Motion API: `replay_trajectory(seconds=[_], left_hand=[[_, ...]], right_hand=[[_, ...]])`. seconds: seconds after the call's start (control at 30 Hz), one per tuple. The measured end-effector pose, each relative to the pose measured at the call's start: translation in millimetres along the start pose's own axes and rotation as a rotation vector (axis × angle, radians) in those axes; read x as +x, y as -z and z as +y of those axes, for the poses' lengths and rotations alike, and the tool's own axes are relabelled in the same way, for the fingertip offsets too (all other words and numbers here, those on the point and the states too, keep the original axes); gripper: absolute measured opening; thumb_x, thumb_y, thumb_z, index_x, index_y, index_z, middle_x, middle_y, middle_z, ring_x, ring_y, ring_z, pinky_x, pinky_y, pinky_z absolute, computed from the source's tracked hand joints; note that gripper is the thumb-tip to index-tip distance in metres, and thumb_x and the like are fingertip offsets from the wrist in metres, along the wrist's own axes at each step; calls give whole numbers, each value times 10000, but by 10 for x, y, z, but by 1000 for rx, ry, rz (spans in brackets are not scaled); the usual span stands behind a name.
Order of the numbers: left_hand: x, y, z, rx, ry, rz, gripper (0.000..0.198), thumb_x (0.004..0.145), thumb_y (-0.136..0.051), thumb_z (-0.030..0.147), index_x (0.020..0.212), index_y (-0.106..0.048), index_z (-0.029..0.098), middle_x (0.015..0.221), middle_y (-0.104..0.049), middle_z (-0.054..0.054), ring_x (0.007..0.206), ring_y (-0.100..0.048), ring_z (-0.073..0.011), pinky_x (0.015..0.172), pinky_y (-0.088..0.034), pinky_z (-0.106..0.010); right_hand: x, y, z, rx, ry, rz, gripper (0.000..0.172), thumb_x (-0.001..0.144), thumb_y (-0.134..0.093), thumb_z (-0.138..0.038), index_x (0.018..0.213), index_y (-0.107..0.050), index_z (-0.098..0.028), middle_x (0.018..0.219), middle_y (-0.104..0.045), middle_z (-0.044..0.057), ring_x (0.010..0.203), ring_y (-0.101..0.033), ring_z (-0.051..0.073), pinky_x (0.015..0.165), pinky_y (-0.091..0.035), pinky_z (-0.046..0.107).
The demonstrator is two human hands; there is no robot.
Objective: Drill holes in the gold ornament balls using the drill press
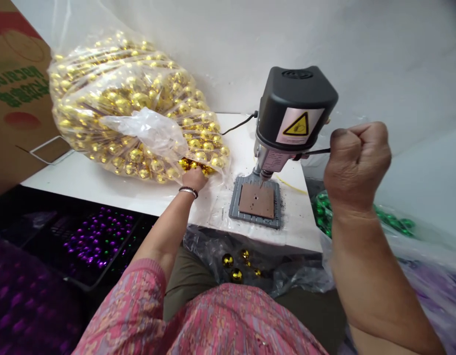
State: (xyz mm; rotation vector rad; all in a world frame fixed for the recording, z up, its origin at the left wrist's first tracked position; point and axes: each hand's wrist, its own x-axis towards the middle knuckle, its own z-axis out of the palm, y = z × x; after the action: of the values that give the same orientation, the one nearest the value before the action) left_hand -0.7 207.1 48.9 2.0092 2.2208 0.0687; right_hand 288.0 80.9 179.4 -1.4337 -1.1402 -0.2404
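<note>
My left hand (195, 180) reaches into an opening of a big clear plastic bag (154, 130) filled with shiny gold balls (133, 101). Its fingers are hidden among the balls, so I cannot tell whether they grip one. On the right, my right hand (357, 165) is closed in a fist round the lever (318, 152) of a small black bench drill press (296, 111). The thin drill bit (262, 184) points down over a brown square plate (256, 199) with a small hole, which lies on the grey base (235, 209).
Several gold balls (236, 274) lie in clear plastic over my lap. Purple balls (98, 236) fill a dark container at lower left, green ones (324, 212) a bag at right. A cardboard box (18, 98) stands left of the white table (298, 231); dark shavings surround the base.
</note>
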Motion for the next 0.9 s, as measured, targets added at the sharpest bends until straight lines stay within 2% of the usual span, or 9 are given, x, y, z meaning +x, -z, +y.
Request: replay_trajectory(seconds=[0.1, 0.17, 0.33, 0.47, 0.57, 0.7, 0.77, 0.83, 0.9], left_hand=[[-74, -125, -17, -109, -95, 20, 572, 837, -699, 356, 1338, -568, 114, 1288, -672, -245, 1158, -667, -369, 965, -510, -444], [-92, -192, -31, -249, -154, 17, 553, 848, -689, 339, 1339, -545, 132, 1299, -669, -214, 1163, -657, -329, 983, -503, -419], [-14, -264, -72, -539, -81, 110, 393, 828, -619, 225, 1209, -601, 130, 1131, -712, -135, 982, -666, -238, 889, -516, -353], [34, -282, -95, -506, -159, 77, 244, 768, -653, 235, 996, -671, 151, 893, -704, -69, 847, -638, -218, 824, -504, -332], [-47, -294, -107, -513, -176, 122, 409, 717, -716, 206, 1116, -637, 160, 948, -710, -79, 862, -642, -226, 816, -505, -337], [-376, -297, -102, -676, -237, 224, 562, 665, -788, 236, 1187, -586, 181, 1062, -700, -87, 915, -651, -214, 835, -520, -336], [-590, -306, -61, -934, -308, 162, 543, 732, -747, 321, 1230, -562, 204, 1093, -699, -72, 900, -660, -183, 794, -529, -306], [-776, -332, 24, -1227, -302, -44, 483, 830, -636, 419, 1254, -554, 200, 1079, -711, -78, 837, -675, -159, 714, -524, -277], [-897, -373, 147, -1409, -221, -265, 461, 869, -560, 489, 1206, -584, 175, 1043, -720, -96, 791, -683, -149, 674, -517, -264]], right_hand=[[-32, -9, 35, 24, 36, 7, 233, 884, -530, -225, 722, -363, -219, 628, -384, -65, 588, -364, 72, 615, -307, 249], [-58, -15, 63, 37, 51, 16, 216, 893, -522, -245, 735, -379, -215, 641, -388, -58, 605, -363, 74, 624, -322, 252], [-104, -14, 104, 90, 96, 8, 212, 894, -478, -340, 748, -388, -215, 659, -424, -42, 600, -374, 71, 612, -340, 251], [-109, -5, 109, 102, 118, 0, 216, 869, -459, -373, 742, -373, -220, 629, -413, -51, 565, -373, 64, 591, -342, 245], [-109, -2, 111, 97, 123, -4, 225, 871, -455, -387, 743, -370, -222, 619, -403, -55, 559, -372, 64, 580, -328, 242], [-112, -4, 124, 91, 139, -8, 242, 897, -444, -401, 750, -362, -226, 627, -396, -55, 568, -374, 69, 593, -334, 244], [-113, -11, 134, 84, 139, -19, 234, 915, -447, -382, 763, -352, -231, 638, -386, -56, 576, -372, 74, 606, -350, 247], [-112, -21, 143, 77, 135, -11, 226, 921, -455, -354, 770, -332, -239, 650, -373, -53, 590, -366, 81, 622, -366, 254], [-111, -28, 144, 63, 122, -5, 227, 917, -455, -345, 770, -312, -246, 654, -362, -47, 602, -359, 90, 632, -376, 261]])
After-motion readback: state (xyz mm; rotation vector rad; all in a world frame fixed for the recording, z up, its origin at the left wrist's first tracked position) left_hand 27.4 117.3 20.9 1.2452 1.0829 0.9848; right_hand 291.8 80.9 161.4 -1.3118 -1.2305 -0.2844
